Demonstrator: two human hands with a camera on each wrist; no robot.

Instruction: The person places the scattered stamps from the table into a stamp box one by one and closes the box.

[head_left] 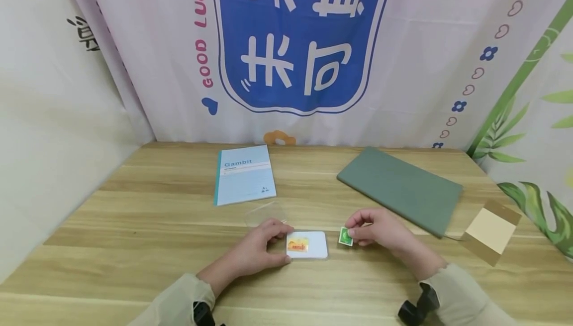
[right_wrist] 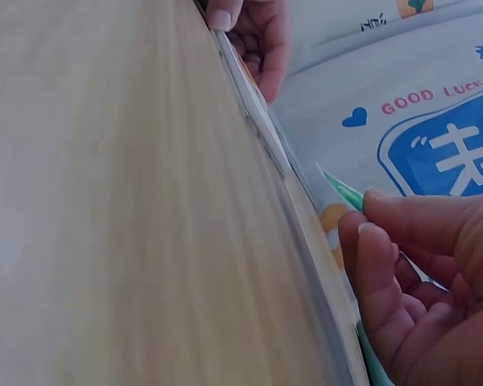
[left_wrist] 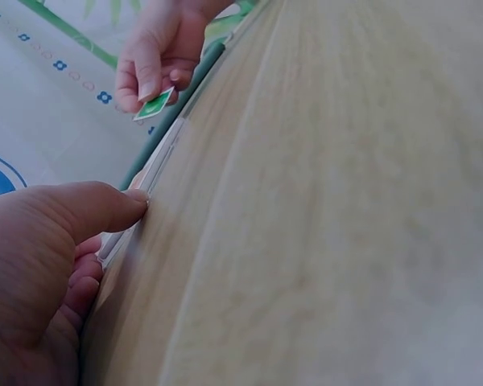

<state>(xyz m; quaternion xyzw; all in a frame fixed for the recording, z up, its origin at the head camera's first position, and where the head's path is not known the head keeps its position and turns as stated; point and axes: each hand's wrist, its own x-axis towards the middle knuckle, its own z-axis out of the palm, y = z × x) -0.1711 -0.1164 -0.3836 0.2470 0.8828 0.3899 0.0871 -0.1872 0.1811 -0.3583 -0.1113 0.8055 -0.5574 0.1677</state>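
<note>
A small white card (head_left: 313, 245) with an orange sticker (head_left: 297, 244) lies flat on the wooden table (head_left: 134, 216). My left hand (head_left: 264, 249) holds the card's left edge between thumb and fingers; the thumb tip (left_wrist: 133, 203) presses that edge (left_wrist: 145, 181) in the left wrist view. Just right of the card, my right hand (head_left: 378, 229) pinches a small green stamp-like sticker (head_left: 345, 236) a little above the table. The same green sticker (left_wrist: 154, 105) (right_wrist: 340, 190) shows in both wrist views, held by its edge.
A light blue "Gambit" booklet (head_left: 243, 174) lies behind the card. A grey-green flat folder (head_left: 400, 189) rests at the back right, with a tan and cream card (head_left: 490, 231) beside it. A clear plastic sheet (head_left: 266, 212) lies behind my left hand. Printed cloth hangs behind.
</note>
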